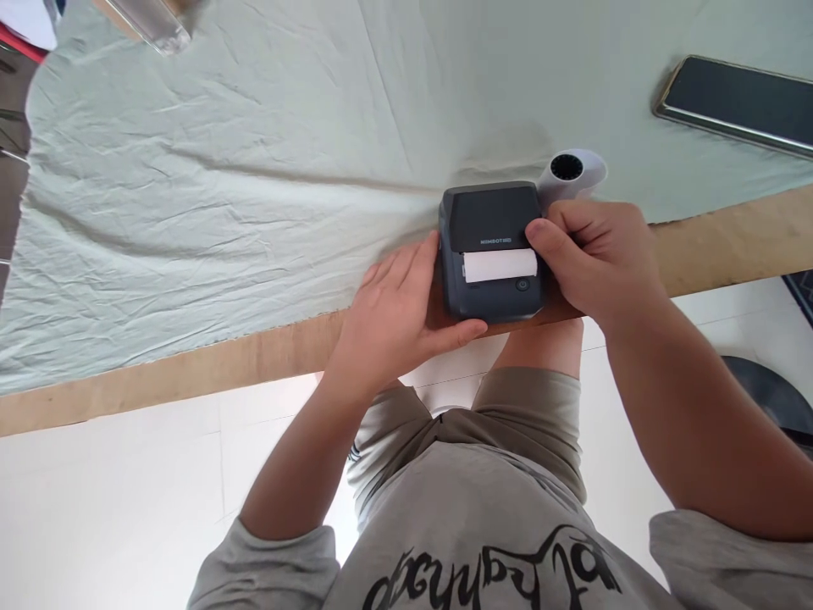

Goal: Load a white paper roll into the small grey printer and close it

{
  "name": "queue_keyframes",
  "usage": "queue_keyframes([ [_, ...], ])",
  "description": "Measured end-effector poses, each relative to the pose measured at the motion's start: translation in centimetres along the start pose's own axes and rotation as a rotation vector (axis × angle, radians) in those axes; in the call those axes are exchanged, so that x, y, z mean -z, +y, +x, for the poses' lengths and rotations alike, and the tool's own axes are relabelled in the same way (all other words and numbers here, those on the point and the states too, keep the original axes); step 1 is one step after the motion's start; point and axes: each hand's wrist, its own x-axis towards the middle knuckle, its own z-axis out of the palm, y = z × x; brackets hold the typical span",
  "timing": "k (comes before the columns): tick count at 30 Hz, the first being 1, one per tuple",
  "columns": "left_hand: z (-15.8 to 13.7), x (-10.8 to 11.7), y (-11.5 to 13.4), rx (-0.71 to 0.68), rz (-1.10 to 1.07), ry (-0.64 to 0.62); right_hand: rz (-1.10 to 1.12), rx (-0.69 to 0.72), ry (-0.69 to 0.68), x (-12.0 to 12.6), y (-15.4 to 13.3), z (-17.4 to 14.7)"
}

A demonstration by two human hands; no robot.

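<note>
A dark grey label printer [494,222] sits near the table's front edge, and a strip of white label paper [500,265] sticks out of its slot. My left hand [397,309] lies along the printer's left side, fingers stretched out flat, thumb reaching across its front edge. On the other side, my right hand [594,254] has its fingers curled in and its thumb pressed on the printer's right edge, beside the paper. What the curled fingertips touch is hidden. Just behind my right hand is a white roll [592,169] with a dark round core.
A pale green cloth [254,152] with wrinkles covers the table, leaving a wooden front edge [285,349] bare. A dark-screened phone [743,100] lies at the right. A clear object [162,30] stands at the back left. A black round object [765,390] is on the floor.
</note>
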Motion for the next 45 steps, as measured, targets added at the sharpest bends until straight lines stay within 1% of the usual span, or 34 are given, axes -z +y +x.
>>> queue_keyframes([
  [4,0.1,0.0,0.1,0.005,0.042,-0.01,0.003,-0.01,0.024,-0.3,0.0,0.0],
  [7,0.2,-0.1,0.1,0.004,0.036,0.022,-0.004,-0.018,0.046,-0.5,0.1,0.2],
  [10,0.3,0.0,0.1,-0.04,0.018,0.064,-0.009,-0.021,0.033,-0.6,0.2,0.5],
  [13,0.4,0.2,0.2,-0.061,-0.004,0.076,-0.003,-0.024,0.009,-0.6,0.2,0.6],
  [17,0.3,0.3,0.4,-0.031,-0.024,0.071,0.013,-0.027,-0.018,-0.4,0.1,0.4],
  [22,0.1,0.3,0.5,0.008,-0.048,0.041,0.041,-0.013,-0.009,0.0,0.3,0.0],
  [24,0.2,0.3,0.5,0.026,-0.063,0.026,0.054,-0.004,0.014,0.1,0.4,-0.1],
  [26,0.2,0.4,0.6,0.039,-0.061,0.016,0.068,0.008,0.071,0.1,0.3,-0.2],
  [29,0.2,0.4,0.7,0.028,-0.04,0.01,0.087,0.025,0.169,0.3,-0.4,0.0],
  [34,0.1,0.4,0.6,0.006,-0.008,0.024,0.051,0.118,0.23,1.0,-3.4,1.0],
  [37,0.1,0.3,0.4,0.004,-0.016,0.024,-0.081,0.128,0.264,1.5,-4.7,1.6],
  [39,0.1,0.4,0.3,-0.003,-0.024,0.026,-0.217,0.108,0.212,1.6,-5.3,2.0],
  [45,0.0,0.2,0.1,-0.017,-0.031,0.026,-0.526,-0.062,-0.127,1.5,-6.1,4.4],
])
